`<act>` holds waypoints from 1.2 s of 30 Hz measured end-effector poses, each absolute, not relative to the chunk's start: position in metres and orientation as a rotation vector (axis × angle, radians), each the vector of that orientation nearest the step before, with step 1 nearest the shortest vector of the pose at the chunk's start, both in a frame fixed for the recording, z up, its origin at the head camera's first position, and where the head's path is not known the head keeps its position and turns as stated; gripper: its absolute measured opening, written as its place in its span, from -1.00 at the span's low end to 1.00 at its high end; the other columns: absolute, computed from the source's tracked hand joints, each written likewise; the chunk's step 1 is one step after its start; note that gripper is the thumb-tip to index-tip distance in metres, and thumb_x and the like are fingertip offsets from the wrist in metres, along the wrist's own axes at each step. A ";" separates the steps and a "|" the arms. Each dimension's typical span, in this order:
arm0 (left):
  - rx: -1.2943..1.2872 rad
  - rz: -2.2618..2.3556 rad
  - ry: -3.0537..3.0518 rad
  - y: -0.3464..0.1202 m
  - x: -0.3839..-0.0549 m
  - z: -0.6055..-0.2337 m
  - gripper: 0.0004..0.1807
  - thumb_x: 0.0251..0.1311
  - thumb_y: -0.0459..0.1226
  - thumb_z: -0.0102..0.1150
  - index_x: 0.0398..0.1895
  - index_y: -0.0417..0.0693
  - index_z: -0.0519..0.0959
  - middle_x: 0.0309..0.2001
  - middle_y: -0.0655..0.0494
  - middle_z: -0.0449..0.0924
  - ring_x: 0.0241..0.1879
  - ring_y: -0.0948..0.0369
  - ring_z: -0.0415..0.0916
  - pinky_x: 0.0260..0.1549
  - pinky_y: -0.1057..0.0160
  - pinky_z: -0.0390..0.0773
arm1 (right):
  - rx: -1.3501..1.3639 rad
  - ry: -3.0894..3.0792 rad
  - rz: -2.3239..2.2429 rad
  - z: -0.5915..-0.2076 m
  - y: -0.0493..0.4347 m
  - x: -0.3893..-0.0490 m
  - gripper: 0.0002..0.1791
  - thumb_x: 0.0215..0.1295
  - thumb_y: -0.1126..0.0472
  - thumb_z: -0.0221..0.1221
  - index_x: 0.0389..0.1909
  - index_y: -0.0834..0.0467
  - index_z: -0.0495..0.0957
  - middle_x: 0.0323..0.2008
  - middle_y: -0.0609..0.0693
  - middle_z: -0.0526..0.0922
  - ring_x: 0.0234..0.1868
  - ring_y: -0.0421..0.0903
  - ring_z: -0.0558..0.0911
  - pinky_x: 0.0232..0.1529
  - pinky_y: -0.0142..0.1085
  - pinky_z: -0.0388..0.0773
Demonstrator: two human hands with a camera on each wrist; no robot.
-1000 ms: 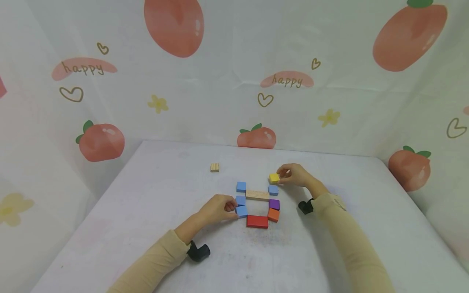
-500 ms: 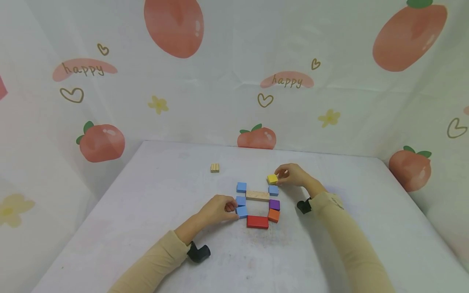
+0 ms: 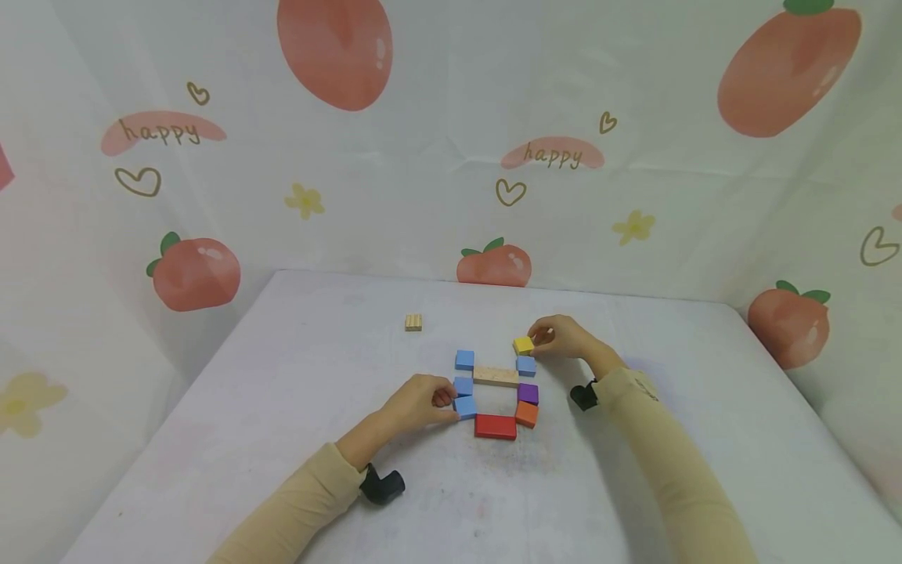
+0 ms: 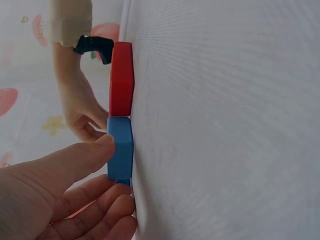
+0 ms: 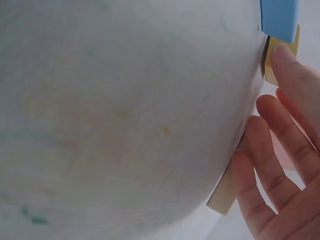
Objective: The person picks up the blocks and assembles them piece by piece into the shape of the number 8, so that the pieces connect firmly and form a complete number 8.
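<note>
The right hand (image 3: 564, 337), right of centre in the head view, pinches the yellow block (image 3: 523, 345) between thumb and fingers. In the right wrist view the thumb lies on the block at the upper right, while the index fingertip is partly hidden, so the far side of this pinch is hard to judge. The yellow block sits just above the right blue block (image 3: 525, 366) in the head view.

The left hand (image 3: 419, 403), left of the middle, pinches the lower blue block (image 3: 465, 407); the left wrist view has the thumb on one end, the index finger at the other.

Above that block come the middle blue block (image 3: 463, 386) and the upper-left blue block (image 3: 464, 359). Down the right side, under the right blue block, are the purple block (image 3: 528, 393) and the orange block (image 3: 526, 414). A pale wooden strip (image 3: 496, 377) lies across between the two columns, and the red block (image 3: 496, 427) lies across their lower end. A ridged wooden piece (image 3: 413, 323) lies apart, above and left of the group.

All rest on a whitish table (image 3: 317, 345), with a fruit-printed backdrop (image 3: 423, 157) filling the upper frame.
</note>
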State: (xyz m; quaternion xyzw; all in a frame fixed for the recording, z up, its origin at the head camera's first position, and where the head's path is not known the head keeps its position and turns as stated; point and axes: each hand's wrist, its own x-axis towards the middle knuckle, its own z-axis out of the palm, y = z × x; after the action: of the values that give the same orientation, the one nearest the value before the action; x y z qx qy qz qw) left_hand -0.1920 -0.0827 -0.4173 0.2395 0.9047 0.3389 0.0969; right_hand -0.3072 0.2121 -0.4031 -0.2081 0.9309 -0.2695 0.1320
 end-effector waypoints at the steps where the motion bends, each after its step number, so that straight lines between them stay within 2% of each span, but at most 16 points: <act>1: 0.711 1.003 2.681 -0.083 -0.192 -0.417 -0.72 -0.01 -0.27 0.36 -0.24 -0.23 0.60 -0.35 0.07 0.61 -0.33 0.28 0.48 -0.29 0.38 0.51 | -0.604 2.699 -0.782 -0.403 0.212 -0.307 -0.70 0.07 0.23 0.32 -0.16 0.24 0.56 -0.21 0.14 0.65 -0.17 -0.02 0.59 -0.02 -0.12 0.54; 10: 0.727 1.007 2.683 -0.083 -0.192 -0.417 -0.73 -0.01 -0.28 0.35 -0.25 -0.23 0.60 -0.36 0.07 0.61 -0.34 0.28 0.48 -0.30 0.39 0.50 | -0.546 2.665 -0.780 -0.406 0.213 -0.309 -0.67 0.11 0.21 0.30 -0.09 0.22 0.56 -0.15 0.13 0.64 -0.12 -0.02 0.59 0.04 -0.11 0.53; 19: 0.704 0.999 2.678 -0.083 -0.192 -0.415 -0.72 0.00 -0.27 0.35 -0.24 -0.23 0.60 -0.35 0.08 0.60 -0.33 0.27 0.48 -0.29 0.37 0.50 | -0.571 2.644 -0.789 -0.406 0.216 -0.308 -0.69 0.21 0.14 0.21 -0.06 0.20 0.57 -0.06 0.14 0.62 0.00 0.08 0.57 0.09 -0.05 0.49; 36: 0.703 1.006 2.678 -0.083 -0.191 -0.414 -0.73 -0.01 -0.27 0.35 -0.24 -0.23 0.59 -0.36 0.07 0.61 -0.33 0.27 0.49 -0.30 0.39 0.50 | -0.591 2.656 -0.807 -0.405 0.216 -0.304 -0.72 0.20 0.13 0.23 -0.12 0.17 0.58 -0.12 0.11 0.62 -0.01 0.09 0.56 0.10 -0.04 0.49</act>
State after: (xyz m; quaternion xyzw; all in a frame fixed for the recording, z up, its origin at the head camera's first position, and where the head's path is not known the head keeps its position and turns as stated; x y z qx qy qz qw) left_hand -0.1906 -0.0832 -0.4144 0.2374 0.9047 0.3398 0.0979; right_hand -0.3039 0.2155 -0.4054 -0.2060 0.9250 -0.2812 0.1512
